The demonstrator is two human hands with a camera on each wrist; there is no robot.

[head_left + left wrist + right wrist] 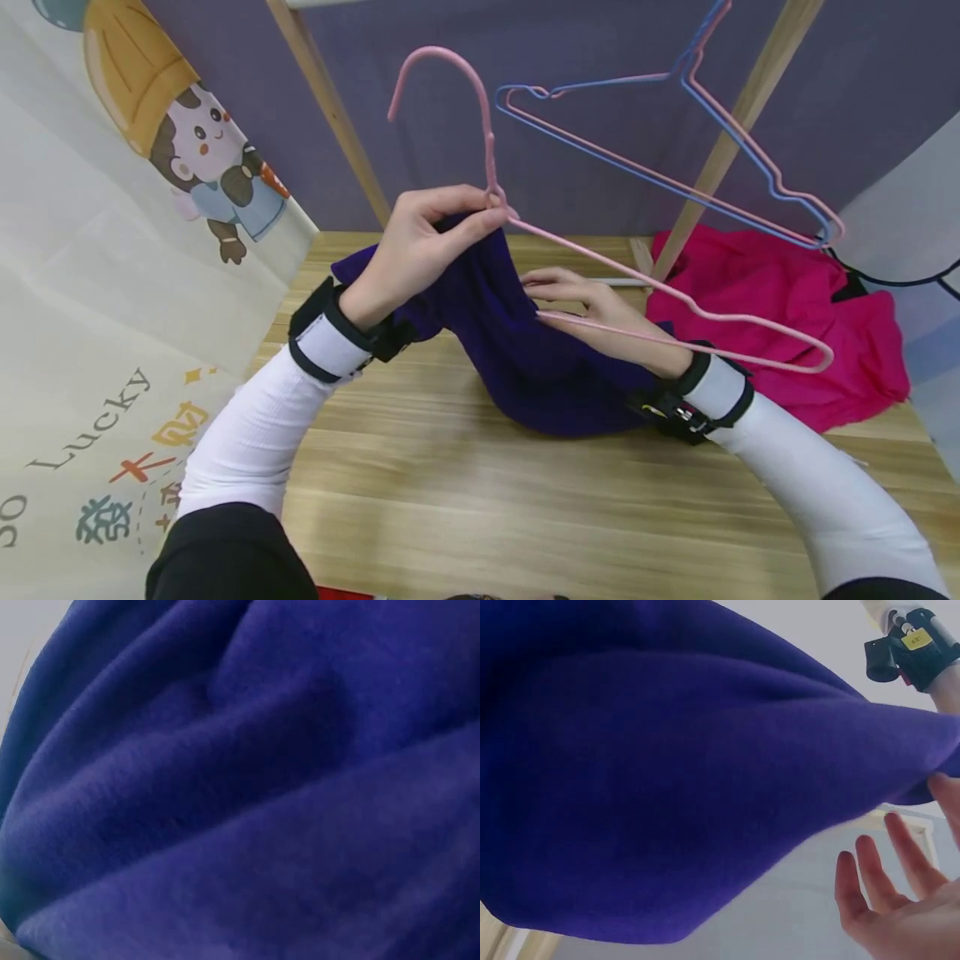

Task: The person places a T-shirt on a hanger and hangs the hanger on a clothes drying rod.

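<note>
My left hand pinches a pink clothes hanger just below its hook, and dark purple cloth bunches under the same fingers. The purple garment hangs from there in folds toward the table and fills most of the left wrist view. My right hand is beside the cloth, its fingers spread and fairly straight. In the right wrist view one fingertip touches the edge of the purple cloth. The hanger's right arm and lower bar pass over my right hand, and its left end is hidden by the cloth.
A pink hanger and a blue hanger hang together at the upper right. Behind my right arm a bright pink garment lies heaped on the wooden table. Wooden poles rise at the back, and a printed curtain hangs at left.
</note>
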